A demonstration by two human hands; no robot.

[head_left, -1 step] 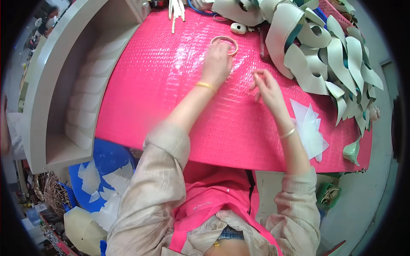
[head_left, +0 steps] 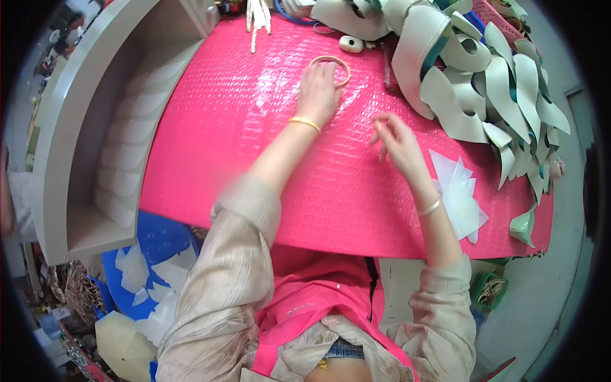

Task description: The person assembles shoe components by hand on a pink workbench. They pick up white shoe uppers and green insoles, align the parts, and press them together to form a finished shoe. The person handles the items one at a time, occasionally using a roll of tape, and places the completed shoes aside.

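Note:
A thin cream-coloured ring [head_left: 347, 75], like a nearly used-up roll of tape, lies on the pink table covering [head_left: 210, 140]. My left hand [head_left: 318, 92] is at its left side, with the fingers closed over the rim; the fingertips are partly hidden. Lower and to the right, my right hand [head_left: 396, 141] hovers over the covering. Its fingers are loosely bent and apart, and I see nothing in them. Beside my right wrist lies a fanned stack of translucent white sheets [head_left: 459, 200] with pointed corners.
Pale green curved pieces [head_left: 445, 95] pile up at the far right. Beyond the ring sits a small white device [head_left: 351, 44], near cream strips [head_left: 256, 25]. A grey shelf [head_left: 83, 134] borders the left. Below it, a blue tub [head_left: 153, 223] holds white scraps [head_left: 132, 270].
Both hands look almost unmoved. The view has shifted slightly, and my right hand sits a little lower, its fingers a bit more bent. The ring remains at my left fingers.

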